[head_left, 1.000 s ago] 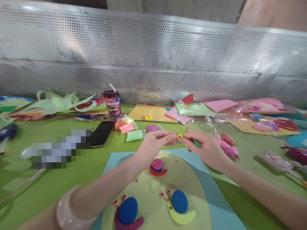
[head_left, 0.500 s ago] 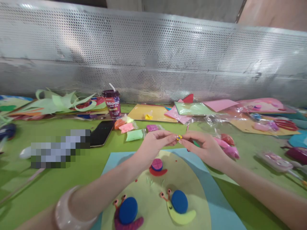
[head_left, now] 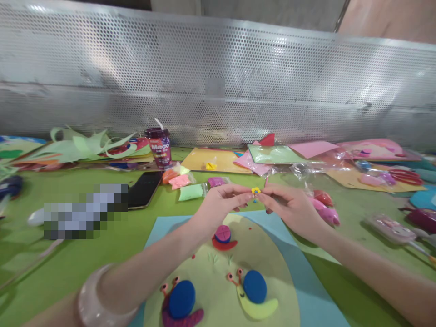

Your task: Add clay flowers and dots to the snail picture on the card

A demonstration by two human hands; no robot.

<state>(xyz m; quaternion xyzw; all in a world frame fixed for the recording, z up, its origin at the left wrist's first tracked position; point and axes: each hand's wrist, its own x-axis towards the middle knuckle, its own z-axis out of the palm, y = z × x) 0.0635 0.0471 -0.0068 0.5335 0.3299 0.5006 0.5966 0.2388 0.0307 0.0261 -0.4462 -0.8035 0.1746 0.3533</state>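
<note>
A tiny yellow clay flower (head_left: 255, 190) with a blue centre is pinched between the fingertips of both hands. My left hand (head_left: 228, 200) grips its left side with thumb and forefinger. From the right, my right hand (head_left: 284, 202) closes its fingertips on the same flower. Both hands hover over the far edge of a light-blue sheet (head_left: 308, 272) with a pale yellow-green round (head_left: 218, 281) on it. Three clay snails lie there: a red one (head_left: 225, 244) with a pink shell, a purple one (head_left: 182, 302) and a yellow one (head_left: 257, 297), both with blue shells.
A drink cup (head_left: 160, 147) with a straw stands at the back, near a black phone (head_left: 145, 190). Bagged clay (head_left: 190, 192) lies beyond my left hand. Coloured paper (head_left: 286, 154) and pink clay packs (head_left: 327, 212) lie right. A perforated metal panel (head_left: 218, 68) rises behind.
The flower has turned and lifted slightly, so its yellow petals now face me. My fingertips have shifted around it; both arms stay nearly in place.
</note>
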